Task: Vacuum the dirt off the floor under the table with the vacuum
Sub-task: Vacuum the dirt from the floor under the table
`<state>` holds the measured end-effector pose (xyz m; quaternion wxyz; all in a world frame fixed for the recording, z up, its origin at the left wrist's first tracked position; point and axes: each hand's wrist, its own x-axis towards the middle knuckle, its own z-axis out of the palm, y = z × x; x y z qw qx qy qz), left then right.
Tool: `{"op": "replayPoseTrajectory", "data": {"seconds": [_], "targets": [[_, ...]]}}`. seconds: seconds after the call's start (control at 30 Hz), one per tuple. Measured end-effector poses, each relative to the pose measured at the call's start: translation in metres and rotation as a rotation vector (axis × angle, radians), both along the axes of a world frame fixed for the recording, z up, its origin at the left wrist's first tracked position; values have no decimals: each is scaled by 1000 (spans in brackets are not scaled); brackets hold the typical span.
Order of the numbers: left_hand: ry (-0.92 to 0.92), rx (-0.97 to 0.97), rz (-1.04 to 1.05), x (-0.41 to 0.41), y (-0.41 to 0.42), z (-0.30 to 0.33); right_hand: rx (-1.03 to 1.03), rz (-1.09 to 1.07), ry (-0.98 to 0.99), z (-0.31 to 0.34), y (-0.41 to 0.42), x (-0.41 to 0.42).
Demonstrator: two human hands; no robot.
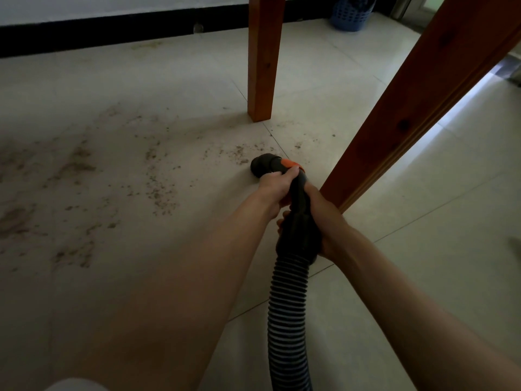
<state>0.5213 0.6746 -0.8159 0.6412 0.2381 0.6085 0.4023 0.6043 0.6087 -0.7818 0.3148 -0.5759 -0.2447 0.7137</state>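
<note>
A black vacuum nozzle [262, 165] with an orange collar rests low on the pale tiled floor [169, 80]. Its ribbed black hose [287, 314] runs back toward me. My left hand [275, 187] grips the tube just behind the orange collar. My right hand [324, 218] holds the handle further back, where the ribbed hose begins. Brown dirt [158, 190] lies scattered over the tiles to the left of the nozzle, with thicker patches at the far left [76, 162] and some crumbs just beyond the nozzle [239, 153].
A wooden table leg [265, 57] stands upright just beyond the nozzle. A second wooden leg [408, 108] slants down right beside my right hand. A black skirting board [112, 32] lines the far wall. A blue basket [352, 15] sits at the back right.
</note>
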Motion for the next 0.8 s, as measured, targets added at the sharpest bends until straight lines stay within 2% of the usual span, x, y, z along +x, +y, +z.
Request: {"op": "replayPoseTrajectory", "data": {"seconds": [0.3, 0.43, 0.8], "targets": [[1, 69, -152, 18, -1, 3, 74, -170, -79, -10, 6, 10], [51, 102, -232, 10, -2, 1, 103, -165, -91, -10, 11, 8], [6, 116, -187, -13, -2, 2, 45, -72, -7, -13, 23, -5]]}}
